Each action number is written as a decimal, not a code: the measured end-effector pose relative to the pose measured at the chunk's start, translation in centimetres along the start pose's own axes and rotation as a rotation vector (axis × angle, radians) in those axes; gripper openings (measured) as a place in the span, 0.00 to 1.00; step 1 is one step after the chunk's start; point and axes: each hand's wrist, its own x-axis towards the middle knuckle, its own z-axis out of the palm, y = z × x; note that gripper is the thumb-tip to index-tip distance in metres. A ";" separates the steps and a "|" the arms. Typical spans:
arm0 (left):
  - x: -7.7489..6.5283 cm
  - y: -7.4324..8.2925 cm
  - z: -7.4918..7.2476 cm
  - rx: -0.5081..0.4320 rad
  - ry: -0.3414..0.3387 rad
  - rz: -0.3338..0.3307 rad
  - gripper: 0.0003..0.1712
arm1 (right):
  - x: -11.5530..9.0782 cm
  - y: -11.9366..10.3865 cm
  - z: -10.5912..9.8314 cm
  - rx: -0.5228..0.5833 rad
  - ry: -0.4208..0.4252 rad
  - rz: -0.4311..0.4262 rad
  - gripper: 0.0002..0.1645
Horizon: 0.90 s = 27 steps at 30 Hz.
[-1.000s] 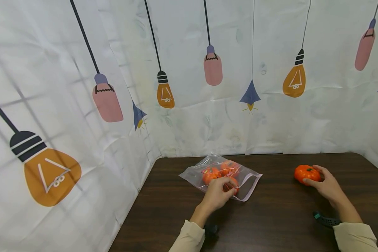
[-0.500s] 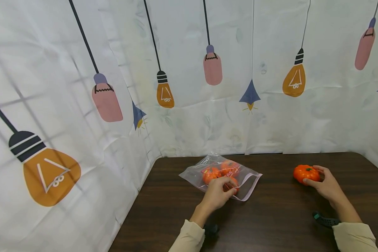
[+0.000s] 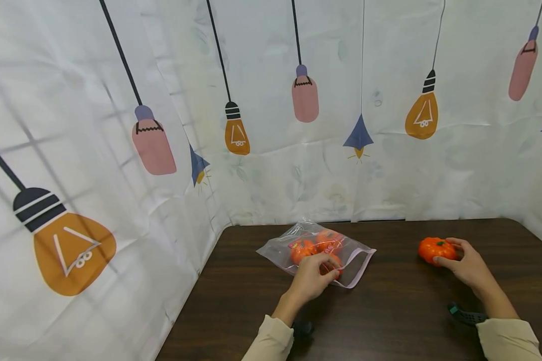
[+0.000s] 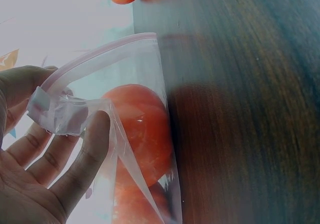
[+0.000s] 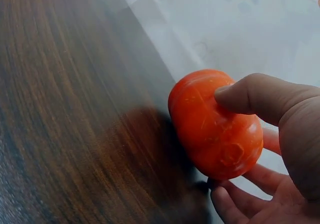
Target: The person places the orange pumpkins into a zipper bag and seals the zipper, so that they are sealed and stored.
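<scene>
In the head view, a clear zip bag (image 3: 275, 249) lies on the left of the dark table with several orange pumpkins (image 3: 301, 250) inside. My left hand (image 3: 310, 276) pinches the bag near its opening; the left wrist view shows the plastic folded between thumb and fingers, and a pumpkin (image 4: 137, 129) behind the film. On the right, my right hand (image 3: 468, 268) grips a loose, lobed orange pumpkin (image 3: 435, 250) with a small green stem. The right wrist view has the thumb pressed on this pumpkin (image 5: 212, 129), other fingers partly hidden behind it, close above the table.
The brown wood table (image 3: 388, 311) meets a white curtain (image 3: 271, 185) printed with lamps at its back and left. Dark wrist straps (image 3: 467, 316) sit at both wrists. Bare table lies between the bag and the loose pumpkin.
My right hand has shifted the loose pumpkin slightly to the left. The left hand and the bag stay where they were.
</scene>
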 end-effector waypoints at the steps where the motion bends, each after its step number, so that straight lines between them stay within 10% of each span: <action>1: 0.0 0.0 0.0 0.000 0.000 -0.001 0.05 | 0.0 0.0 0.0 -0.005 -0.003 -0.004 0.53; 27: 0.1 0.2 -0.2 0.020 0.037 -0.016 0.05 | -0.4 -5.4 1.8 0.012 -0.169 -0.290 0.42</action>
